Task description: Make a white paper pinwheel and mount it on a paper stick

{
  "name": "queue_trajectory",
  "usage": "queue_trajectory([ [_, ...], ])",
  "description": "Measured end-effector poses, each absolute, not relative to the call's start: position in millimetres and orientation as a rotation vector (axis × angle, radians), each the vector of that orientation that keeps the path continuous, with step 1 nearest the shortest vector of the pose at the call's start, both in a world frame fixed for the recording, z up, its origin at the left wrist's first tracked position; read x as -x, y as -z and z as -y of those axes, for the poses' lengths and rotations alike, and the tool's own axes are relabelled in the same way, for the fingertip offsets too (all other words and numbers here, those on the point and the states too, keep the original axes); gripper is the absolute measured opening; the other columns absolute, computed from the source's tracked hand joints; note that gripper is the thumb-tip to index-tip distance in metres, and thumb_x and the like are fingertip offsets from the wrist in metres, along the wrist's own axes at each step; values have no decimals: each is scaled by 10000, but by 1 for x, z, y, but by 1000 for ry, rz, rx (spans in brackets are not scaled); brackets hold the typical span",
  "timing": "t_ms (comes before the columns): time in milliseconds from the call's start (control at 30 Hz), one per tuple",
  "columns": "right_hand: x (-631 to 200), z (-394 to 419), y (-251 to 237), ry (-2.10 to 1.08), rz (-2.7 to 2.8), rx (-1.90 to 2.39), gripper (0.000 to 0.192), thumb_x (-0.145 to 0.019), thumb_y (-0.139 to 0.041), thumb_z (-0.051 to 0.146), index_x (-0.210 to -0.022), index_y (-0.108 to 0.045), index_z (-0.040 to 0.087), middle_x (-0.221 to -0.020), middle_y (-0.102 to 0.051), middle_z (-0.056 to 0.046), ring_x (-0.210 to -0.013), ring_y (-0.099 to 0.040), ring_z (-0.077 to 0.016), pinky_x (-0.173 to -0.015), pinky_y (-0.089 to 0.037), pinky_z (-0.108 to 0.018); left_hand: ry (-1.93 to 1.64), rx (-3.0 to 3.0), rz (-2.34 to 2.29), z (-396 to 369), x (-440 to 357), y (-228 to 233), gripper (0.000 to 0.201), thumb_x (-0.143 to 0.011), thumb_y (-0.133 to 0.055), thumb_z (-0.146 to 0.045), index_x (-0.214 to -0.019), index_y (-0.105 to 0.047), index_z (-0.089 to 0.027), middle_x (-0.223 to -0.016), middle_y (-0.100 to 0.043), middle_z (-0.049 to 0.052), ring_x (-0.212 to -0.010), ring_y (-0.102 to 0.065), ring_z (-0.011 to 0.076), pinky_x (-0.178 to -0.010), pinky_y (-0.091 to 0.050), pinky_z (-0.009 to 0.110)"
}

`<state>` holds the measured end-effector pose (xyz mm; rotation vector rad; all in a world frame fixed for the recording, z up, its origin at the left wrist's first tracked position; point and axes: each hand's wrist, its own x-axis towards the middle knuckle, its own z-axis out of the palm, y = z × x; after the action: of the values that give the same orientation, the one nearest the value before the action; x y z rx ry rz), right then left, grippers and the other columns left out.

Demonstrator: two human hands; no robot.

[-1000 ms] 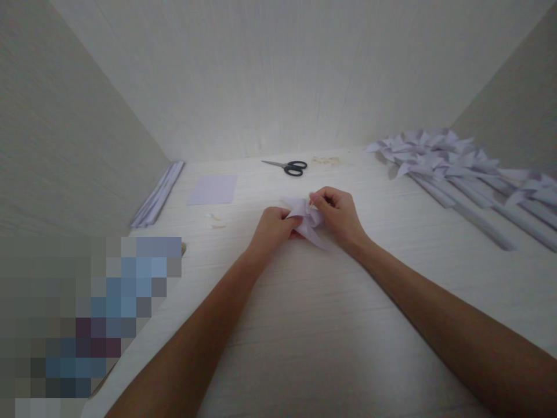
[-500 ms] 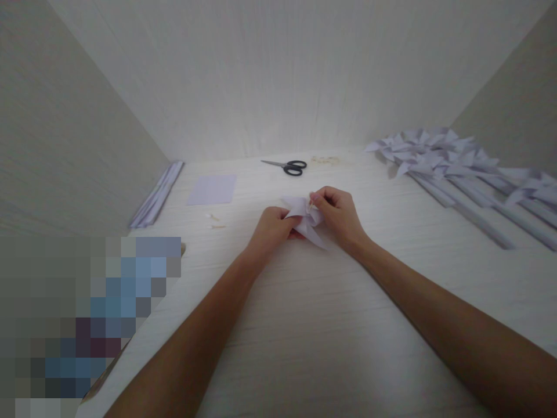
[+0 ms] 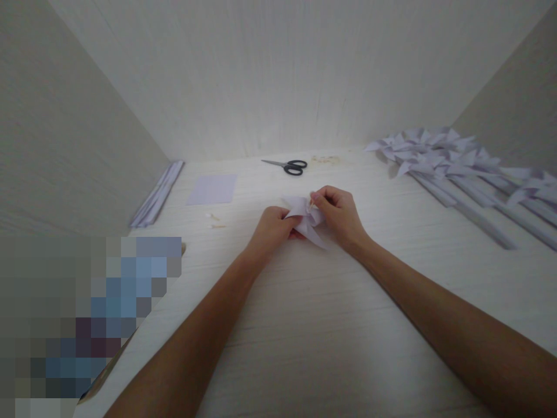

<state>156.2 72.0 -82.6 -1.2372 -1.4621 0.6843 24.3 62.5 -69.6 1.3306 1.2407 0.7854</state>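
A pale lilac paper pinwheel [image 3: 310, 220] is held above the middle of the table, its pointed blades fanning out. My left hand [image 3: 273, 225] is closed on it from the left, thumb on top and fingers underneath. My right hand [image 3: 339, 210] pinches a short, thin, pale stick [image 3: 311, 200] at the pinwheel's centre. How deep the stick sits in the paper is hidden by the fingers. To the left of my left hand lie a few small pale stick pieces [image 3: 217, 226], one with a whitish tip.
Scissors [image 3: 292, 167] with black handles lie near the back wall, beside some small pale bits [image 3: 325, 159]. A lilac paper square [image 3: 212, 189] and a bundle of folded paper strips [image 3: 157, 194] are at left. Finished-looking pinwheels on paper sticks [image 3: 439, 154] are piled at right.
Almost nothing differs. Both hands keep the same hold on the pinwheel and the thin stick, and the things around them lie as before.
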Motion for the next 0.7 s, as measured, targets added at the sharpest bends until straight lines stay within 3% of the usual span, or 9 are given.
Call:
queue_trajectory([
  [700,-155,-70,80,-695,1485,1242,197,-710,-485,261,-549,-506,150,-474,-410,40,-455,-355,-77,-434,-265,-221,-766,-1320,-1251,-61,-24,65,173,-666,-506,-231,-567,-565,-101,-526,-561,12,-500,-560,94,-535,-466,212],
])
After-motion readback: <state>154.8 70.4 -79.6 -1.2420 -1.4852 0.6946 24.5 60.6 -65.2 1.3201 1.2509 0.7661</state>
